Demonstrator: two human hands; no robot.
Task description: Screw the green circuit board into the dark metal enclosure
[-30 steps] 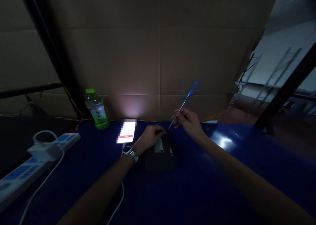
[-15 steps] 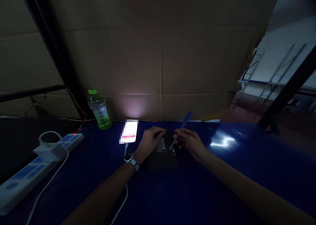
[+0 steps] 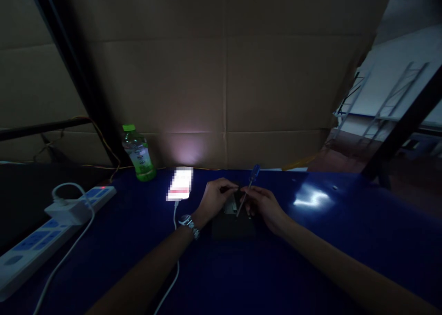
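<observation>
A dark flat device (image 3: 233, 227) lies on the blue table between my hands, with a pale rectangular part (image 3: 229, 207) on it. My right hand (image 3: 264, 204) pinches the metal shaft of a screwdriver (image 3: 254, 172); its blue handle points up and away, and its tip is down at the device. My left hand (image 3: 216, 197), with a silver watch (image 3: 189, 222) on the wrist, is at the device's far left side, thumb and fingers closed together. What those fingers hold, if anything, is too dark to make out.
A lit phone (image 3: 180, 183) with a white cable stands left of my left hand. Behind it is a green-capped bottle (image 3: 140, 154). A white power strip (image 3: 31, 241) with a plugged-in adapter (image 3: 69, 211) lies at the left. Cardboard (image 3: 269, 84) rises behind the table (image 3: 328, 241).
The screwdriver's handle has moved left and lower, and its tip is slightly nearer me. My left hand and the device have shifted a little to the right.
</observation>
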